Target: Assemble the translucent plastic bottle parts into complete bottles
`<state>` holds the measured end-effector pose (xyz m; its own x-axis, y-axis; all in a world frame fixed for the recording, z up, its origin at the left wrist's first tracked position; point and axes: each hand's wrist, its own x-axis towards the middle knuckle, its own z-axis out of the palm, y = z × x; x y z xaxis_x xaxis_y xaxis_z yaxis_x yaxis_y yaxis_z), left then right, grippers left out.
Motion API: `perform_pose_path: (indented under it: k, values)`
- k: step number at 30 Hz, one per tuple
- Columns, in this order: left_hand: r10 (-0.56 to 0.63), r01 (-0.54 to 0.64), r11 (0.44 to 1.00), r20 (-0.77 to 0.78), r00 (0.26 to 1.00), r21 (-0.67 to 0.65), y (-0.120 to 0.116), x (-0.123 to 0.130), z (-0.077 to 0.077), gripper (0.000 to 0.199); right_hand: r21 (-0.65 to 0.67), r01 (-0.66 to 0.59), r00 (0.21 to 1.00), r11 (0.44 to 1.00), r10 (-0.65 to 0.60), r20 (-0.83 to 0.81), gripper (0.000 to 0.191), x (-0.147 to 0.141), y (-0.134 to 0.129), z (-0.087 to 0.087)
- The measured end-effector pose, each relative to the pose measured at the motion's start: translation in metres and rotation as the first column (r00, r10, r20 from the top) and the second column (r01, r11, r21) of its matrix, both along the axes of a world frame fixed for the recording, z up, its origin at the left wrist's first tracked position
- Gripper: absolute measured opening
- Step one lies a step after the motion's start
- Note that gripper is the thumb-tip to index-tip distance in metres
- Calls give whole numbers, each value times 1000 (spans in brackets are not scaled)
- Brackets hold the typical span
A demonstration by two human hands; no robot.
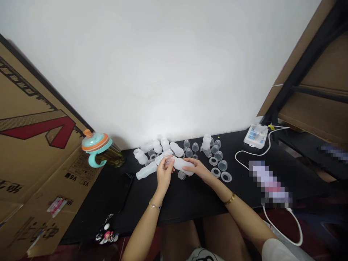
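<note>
A white, soft-looking bottle [180,164] lies sideways between my hands above the black table. My right hand [193,167] wraps round its right end. My left hand [165,167] pinches at its left end, where a small part is mostly hidden by the fingers. Behind and left of my left hand lie several white bottles [140,156], and one long white piece [146,170] lies nearest the front. Clear domed caps [218,156] and clear rings [226,176] are spread to the right of my right hand. Beyond them stands another white bottle [207,141].
At the left stands a jug [115,154] with a teal and orange lid, beside a cardboard box [35,145]. A dark phone-like slab [123,190] lies near the left edge. To the right are a white case [256,136], a white cable [239,161] and a blurred-out object [270,185].
</note>
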<state>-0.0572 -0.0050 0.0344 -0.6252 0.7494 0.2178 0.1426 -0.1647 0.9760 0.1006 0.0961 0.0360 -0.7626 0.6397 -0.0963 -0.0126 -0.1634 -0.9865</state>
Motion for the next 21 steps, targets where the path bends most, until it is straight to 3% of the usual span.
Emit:
perform_pose_path:
  k: [21]
  values:
    - [-90,86,995,81,993,55,1,-3,-3,41,-67,-26,1000,997,25,-12,53,2,-2,8]
